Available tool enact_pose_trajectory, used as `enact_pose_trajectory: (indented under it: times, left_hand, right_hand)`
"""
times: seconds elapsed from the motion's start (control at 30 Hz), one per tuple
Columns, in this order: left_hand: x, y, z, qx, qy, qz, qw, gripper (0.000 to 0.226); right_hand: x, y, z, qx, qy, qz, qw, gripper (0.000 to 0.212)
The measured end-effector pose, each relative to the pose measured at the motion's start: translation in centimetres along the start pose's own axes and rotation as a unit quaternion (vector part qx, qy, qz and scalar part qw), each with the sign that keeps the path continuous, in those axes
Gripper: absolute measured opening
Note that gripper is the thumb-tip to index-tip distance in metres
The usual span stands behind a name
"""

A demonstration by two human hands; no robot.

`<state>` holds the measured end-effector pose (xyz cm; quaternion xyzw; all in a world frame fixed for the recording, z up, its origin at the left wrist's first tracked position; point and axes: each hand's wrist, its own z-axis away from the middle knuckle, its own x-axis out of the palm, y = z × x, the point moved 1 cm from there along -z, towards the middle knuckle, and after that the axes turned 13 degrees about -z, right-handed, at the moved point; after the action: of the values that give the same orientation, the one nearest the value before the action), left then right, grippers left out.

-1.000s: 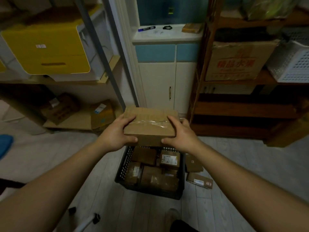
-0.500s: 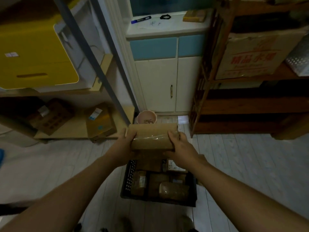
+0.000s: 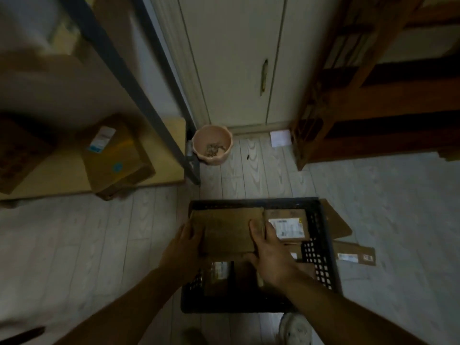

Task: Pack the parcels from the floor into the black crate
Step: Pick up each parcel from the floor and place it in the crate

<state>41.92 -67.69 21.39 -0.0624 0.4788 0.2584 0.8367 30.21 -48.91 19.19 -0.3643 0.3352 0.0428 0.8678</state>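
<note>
Left hand (image 3: 185, 247) and right hand (image 3: 270, 255) grip opposite sides of a flat rectangular cardboard parcel (image 3: 227, 230), fingers curled over its edges, inside the perforated black crate (image 3: 321, 265).

Pale plank floor (image 3: 373, 195): black crate (image 3: 321, 265), labelled parcel (image 3: 353, 256) beside, pink pot (image 3: 212, 148).

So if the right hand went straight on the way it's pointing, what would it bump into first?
Probably the white-labelled parcel lying in the black crate, just ahead of the right hand that grips the brown box. Depth is hard to judge, so it might pass above it.
</note>
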Motion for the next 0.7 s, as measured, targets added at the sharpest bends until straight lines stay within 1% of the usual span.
enact_pose_trajectory:
  times: [0.1,0.2,0.33,0.4,0.47,0.6,0.63,0.7]
  left_hand:
    - [6.4,-2.5,-4.7,-0.013,-0.023,-0.09,0.996,0.092]
    - [11.1,-4.3,-9.2,-0.026,-0.029,-0.109,0.993,0.094]
    - [15.5,-6.5,-13.8,-0.042,-0.024,-0.137,0.989,0.087]
    - [16.9,-7.4,-15.2,-0.042,-0.012,-0.165,0.985,0.087]
    - [17.5,-8.1,-16.0,-0.037,0.019,-0.183,0.982,0.092]
    - [17.6,-9.1,-17.0,-0.002,0.08,-0.203,0.976,0.093]
    - [17.6,-9.1,-17.0,-0.003,0.083,-0.202,0.976,0.093]
    - [17.8,-9.0,-17.1,-0.009,0.076,-0.205,0.976,0.094]
  right_hand:
    - [5.5,3.9,-5.3,-0.004,-0.008,-0.002,1.0,0.081]
    - [9.7,6.7,-10.1,-0.008,0.002,-0.004,1.0,0.078]
    - [13.6,9.2,-14.9,-0.026,0.005,-0.023,0.999,0.08]
    - [14.9,10.0,-16.4,-0.03,0.012,-0.028,0.999,0.082]
    - [15.7,10.5,-17.4,-0.026,0.02,-0.035,0.999,0.083]
    - [15.7,11.0,-18.6,-0.033,0.055,-0.049,0.997,0.081]
    - [15.6,11.2,-18.8,-0.028,0.055,-0.051,0.997,0.081]
    - [15.1,11.1,-19.2,0.001,0.03,-0.047,0.998,0.086]
